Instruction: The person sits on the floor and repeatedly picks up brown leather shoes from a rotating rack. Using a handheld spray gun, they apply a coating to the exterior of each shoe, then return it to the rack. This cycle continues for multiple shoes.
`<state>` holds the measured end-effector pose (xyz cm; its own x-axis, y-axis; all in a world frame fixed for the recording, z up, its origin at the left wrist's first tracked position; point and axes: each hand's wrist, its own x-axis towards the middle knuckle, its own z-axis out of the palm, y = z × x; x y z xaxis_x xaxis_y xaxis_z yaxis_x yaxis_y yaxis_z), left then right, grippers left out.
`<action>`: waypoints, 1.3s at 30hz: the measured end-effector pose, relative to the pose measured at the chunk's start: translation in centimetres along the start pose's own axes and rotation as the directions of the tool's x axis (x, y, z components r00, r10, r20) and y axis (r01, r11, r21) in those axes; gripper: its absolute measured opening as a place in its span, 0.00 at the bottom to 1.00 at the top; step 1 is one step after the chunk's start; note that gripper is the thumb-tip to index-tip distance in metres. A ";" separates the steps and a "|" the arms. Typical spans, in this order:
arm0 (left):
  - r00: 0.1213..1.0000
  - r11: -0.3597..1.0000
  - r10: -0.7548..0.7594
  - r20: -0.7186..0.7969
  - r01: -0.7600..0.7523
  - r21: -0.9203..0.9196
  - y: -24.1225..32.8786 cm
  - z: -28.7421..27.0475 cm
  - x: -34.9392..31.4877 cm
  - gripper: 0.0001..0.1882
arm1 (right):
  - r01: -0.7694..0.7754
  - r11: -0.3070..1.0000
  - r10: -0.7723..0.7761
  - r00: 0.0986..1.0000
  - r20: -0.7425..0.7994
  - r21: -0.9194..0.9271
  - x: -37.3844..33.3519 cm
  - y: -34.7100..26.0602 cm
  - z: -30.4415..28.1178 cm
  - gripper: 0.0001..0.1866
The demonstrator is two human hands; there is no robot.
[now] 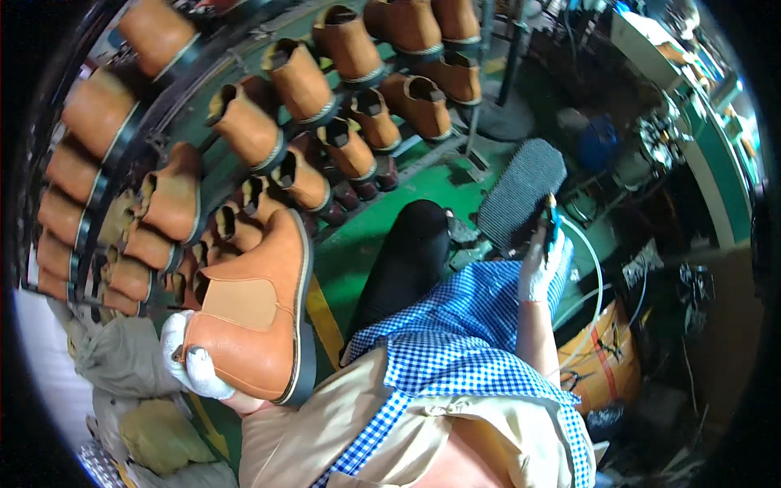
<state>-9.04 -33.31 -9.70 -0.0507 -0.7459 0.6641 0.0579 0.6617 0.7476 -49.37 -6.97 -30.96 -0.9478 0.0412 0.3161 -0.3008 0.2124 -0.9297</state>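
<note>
A tan Chelsea boot [264, 333] with a lighter elastic side panel is raised at the left, toe pointing away and dark sole turned to the right. My left hand [195, 358], in a white glove, grips it by the back of its shaft near the opening. On the right, my gloved right hand [541, 264] is closed around a slim teal and black hand tool [553, 232] with a brownish tip, beside a pale hose. Just beyond that tool stands a dark, ribbed, sole-shaped pad [521, 195].
Racks [407, 159] of similar tan boots fill the left and far side. Pale cloth sacks [130, 358] lie at the lower left. A white hose [598, 276] loops at the right near a brown carton [606, 358]. Machinery [651, 150] stands farther right.
</note>
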 end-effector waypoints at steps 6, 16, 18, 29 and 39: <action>0.788 0.933 0.334 0.518 -0.196 -0.303 -2.2 12.5 0.7 0.13 | -0.049 0.998 0.052 0.989 0.135 -0.027 -1.8 -0.1 -2.4 0.07; -0.034 0.682 0.706 0.708 -0.237 -0.692 -0.8 36.4 1.0 0.19 | -0.181 0.938 0.102 0.959 0.265 0.294 -2.7 -2.0 -2.0 0.15; -0.048 0.721 0.664 0.746 -0.225 -0.656 0.0 37.0 1.7 0.18 | -0.194 0.940 0.105 0.947 0.302 0.282 -2.0 -2.3 -2.8 0.14; 0.134 0.800 0.518 0.845 -0.426 -0.423 3.4 33.6 -3.8 0.15 | -0.144 0.982 0.097 0.941 0.324 0.123 -2.1 -4.2 -8.7 0.16; 0.091 0.803 0.472 0.877 -0.455 -0.385 6.3 33.6 -7.3 0.15 | -0.547 0.750 0.388 0.820 0.422 0.373 -2.0 -5.5 -4.7 0.16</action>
<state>-41.81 -21.16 -9.48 -0.8517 0.3112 0.4216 0.4531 0.8416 0.2941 -45.27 -3.60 -25.56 -0.9379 -0.2959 -0.1810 0.2532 -0.2275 -0.9403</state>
